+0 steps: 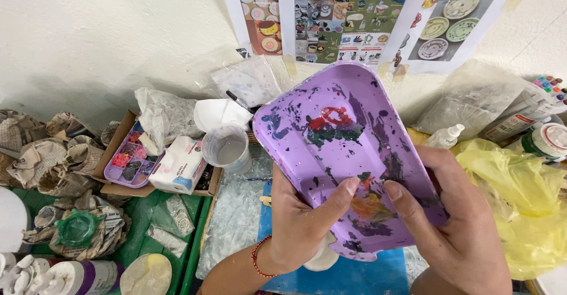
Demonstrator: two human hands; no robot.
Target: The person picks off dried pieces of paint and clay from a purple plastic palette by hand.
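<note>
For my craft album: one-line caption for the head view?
Both hands, left hand and right hand, hold a paint-smeared purple tray above a cluttered worktable.

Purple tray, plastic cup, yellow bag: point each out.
purple tray (pixel 348 147), head view, paint-stained middle of its face.
plastic cup (pixel 227 147), head view, inside of its clear wall.
yellow bag (pixel 520 200), head view, crumpled middle.

Tray held up over a crowded worktable

The paint-smeared tray (pixel 348 153) sits between the left hand (pixel 301 221) and right hand (pixel 458 224), thumbs on its face. Left of it stands a plastic cup (pixel 227 147), then a tissue pack (pixel 177 165) and a small paint palette (pixel 130 156) (both in a cardboard box). A plastic bag (pixel 520 200) lies right; posters (pixel 366 17) hang behind.
</note>
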